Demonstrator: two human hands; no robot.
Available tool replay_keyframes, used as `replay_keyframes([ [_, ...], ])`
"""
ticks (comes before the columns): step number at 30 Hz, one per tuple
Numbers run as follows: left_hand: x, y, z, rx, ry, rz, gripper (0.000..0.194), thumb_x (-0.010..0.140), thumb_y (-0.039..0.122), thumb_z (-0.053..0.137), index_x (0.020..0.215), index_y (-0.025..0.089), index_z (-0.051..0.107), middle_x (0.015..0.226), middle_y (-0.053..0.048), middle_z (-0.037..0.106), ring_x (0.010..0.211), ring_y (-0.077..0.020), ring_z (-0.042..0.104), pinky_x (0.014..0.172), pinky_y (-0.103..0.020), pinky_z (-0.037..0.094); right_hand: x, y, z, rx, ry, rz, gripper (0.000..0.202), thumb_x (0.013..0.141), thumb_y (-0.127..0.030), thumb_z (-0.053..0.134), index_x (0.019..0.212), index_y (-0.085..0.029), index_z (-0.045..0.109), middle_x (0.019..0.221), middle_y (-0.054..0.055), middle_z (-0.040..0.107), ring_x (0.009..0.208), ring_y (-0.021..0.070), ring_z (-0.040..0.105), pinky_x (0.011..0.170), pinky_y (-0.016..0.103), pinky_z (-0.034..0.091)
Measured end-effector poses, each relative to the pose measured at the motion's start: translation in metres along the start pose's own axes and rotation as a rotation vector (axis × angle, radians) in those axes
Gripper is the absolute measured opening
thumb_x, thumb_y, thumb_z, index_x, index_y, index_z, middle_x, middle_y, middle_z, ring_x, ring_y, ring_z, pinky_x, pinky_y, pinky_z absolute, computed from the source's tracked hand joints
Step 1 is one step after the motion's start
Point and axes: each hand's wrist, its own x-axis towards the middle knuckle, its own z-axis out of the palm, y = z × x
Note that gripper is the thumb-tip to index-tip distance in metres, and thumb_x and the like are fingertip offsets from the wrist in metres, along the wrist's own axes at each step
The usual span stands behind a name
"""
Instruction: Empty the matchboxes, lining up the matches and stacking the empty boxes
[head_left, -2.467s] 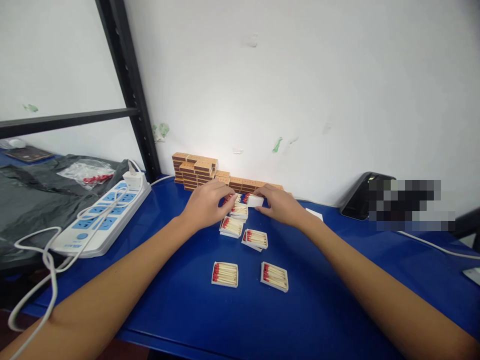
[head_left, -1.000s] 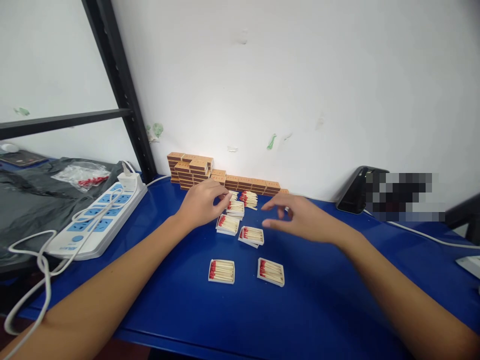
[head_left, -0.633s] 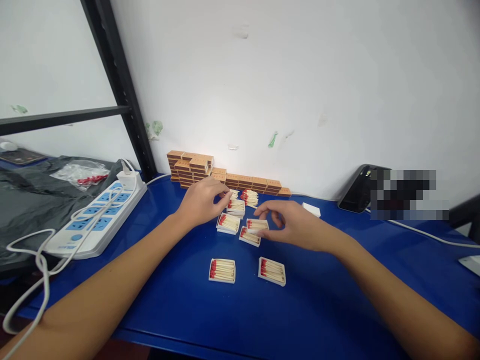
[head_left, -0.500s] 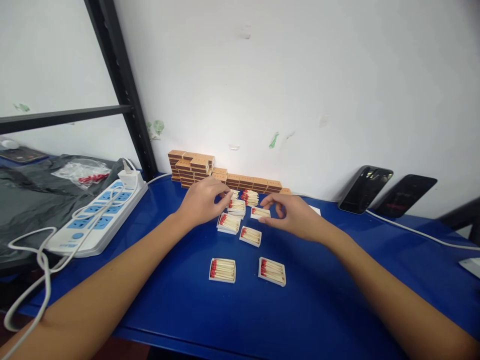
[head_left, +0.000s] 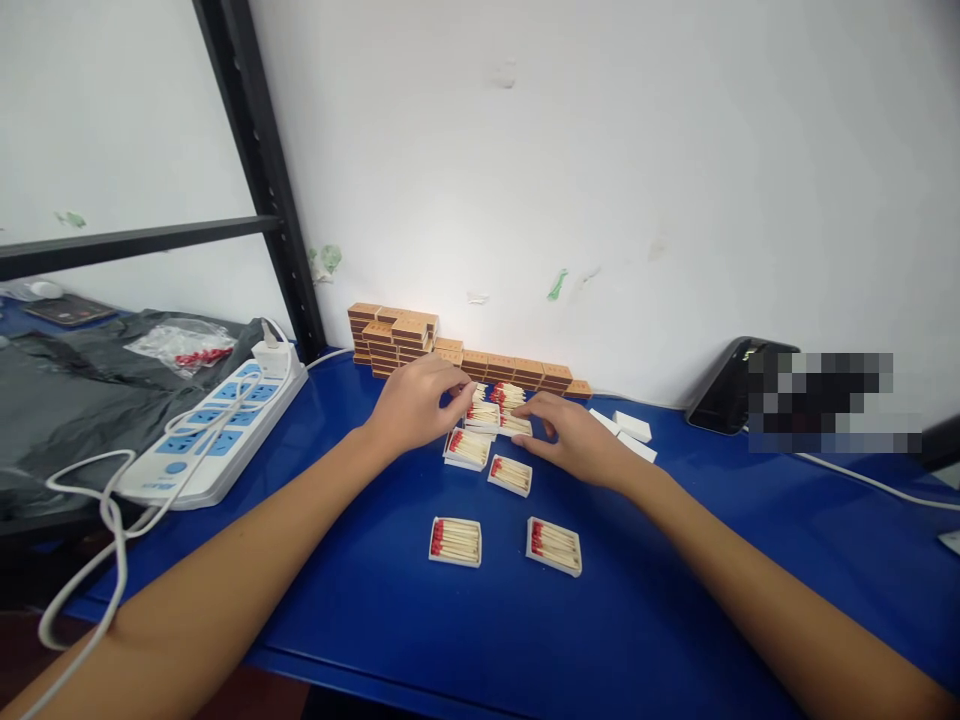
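My left hand (head_left: 420, 402) reaches in from the left, thumb and forefinger pinched together at the edge of a white matchbox tray (head_left: 481, 430) of red-headed matches. Whatever lies between those fingertips is too small to make out. Across from it, my right hand (head_left: 568, 438) has thumb and forefinger at the two sides of another matchbox tray (head_left: 514, 427), which sits close beside the first. Behind them is a pile of matches (head_left: 508, 394). Nearer me are more filled trays: one at left (head_left: 466, 448), one in the middle (head_left: 511, 475), and two in front (head_left: 456, 541) (head_left: 553, 546).
Stacked brown matchboxes (head_left: 397, 340) line the wall. White boxes (head_left: 633, 427) lie right of my right hand. A power strip (head_left: 217, 430) with loose white cable stands at left, beside dark plastic (head_left: 67, 400). A phone (head_left: 731, 390) leans at the back right.
My right hand has moved the tray leftward, up against the tray by my left hand. White boxes behind the right hand now show more. The view has shifted slightly.
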Motion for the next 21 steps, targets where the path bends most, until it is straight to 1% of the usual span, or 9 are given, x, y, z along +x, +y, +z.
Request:
replay_keyframes([
  [4,0.000,0.000,0.000,0.003,0.009,-0.004,0.023,0.099,0.025,0.059,0.081,0.018,0.071,0.076,-0.003,0.072,0.073,-0.0170,0.063,0.069,-0.032,0.049,0.003,0.002,0.000,0.003,-0.011,0.001,0.030,0.100,-0.040,0.060,0.120,-0.021,0.071,0.106,0.010,0.067,0.084,0.0211,0.063,0.078,0.036,0.052],
  [10,0.000,0.000,0.000,0.009,0.033,0.024,0.024,0.098,0.025,0.059,0.080,0.017,0.071,0.074,-0.003,0.071,0.072,-0.0169,0.063,0.068,-0.032,0.048,0.006,0.008,0.001,0.031,-0.022,0.001,0.033,0.102,-0.041,0.057,0.122,-0.019,0.071,0.107,0.011,0.069,0.087,0.0224,0.064,0.081,0.038,0.052],
  [14,0.000,0.001,-0.001,0.001,0.054,0.024,0.023,0.098,0.023,0.058,0.079,0.018,0.070,0.074,-0.003,0.072,0.071,-0.0165,0.063,0.069,-0.032,0.049,0.010,0.012,0.002,0.045,-0.005,-0.009,0.031,0.104,-0.037,0.051,0.120,-0.020,0.071,0.110,0.012,0.071,0.094,0.0243,0.065,0.085,0.039,0.052],
  [16,0.001,0.001,-0.001,-0.005,0.072,0.025,0.022,0.098,0.022,0.058,0.079,0.018,0.069,0.075,-0.003,0.073,0.072,-0.0165,0.063,0.071,-0.032,0.050,0.012,0.013,0.003,0.030,0.049,0.011,0.030,0.103,-0.037,0.052,0.119,-0.019,0.070,0.109,0.011,0.071,0.091,0.0238,0.065,0.084,0.038,0.051],
  [19,0.001,0.002,-0.002,-0.009,0.096,0.023,0.023,0.098,0.022,0.058,0.077,0.018,0.067,0.076,-0.003,0.073,0.073,-0.0167,0.064,0.072,-0.033,0.051,0.019,0.015,0.005,-0.036,0.195,0.067,0.029,0.101,-0.040,0.054,0.111,-0.019,0.071,0.104,0.011,0.069,0.090,0.0239,0.063,0.083,0.037,0.050],
  [21,0.002,0.002,-0.002,-0.013,0.099,0.020,0.024,0.098,0.022,0.057,0.077,0.019,0.067,0.076,-0.003,0.073,0.073,-0.0168,0.064,0.073,-0.033,0.051,0.025,0.016,0.006,-0.068,0.235,0.079,0.026,0.100,-0.039,0.054,0.104,-0.019,0.071,0.101,0.010,0.068,0.091,0.0243,0.062,0.082,0.037,0.049],
])
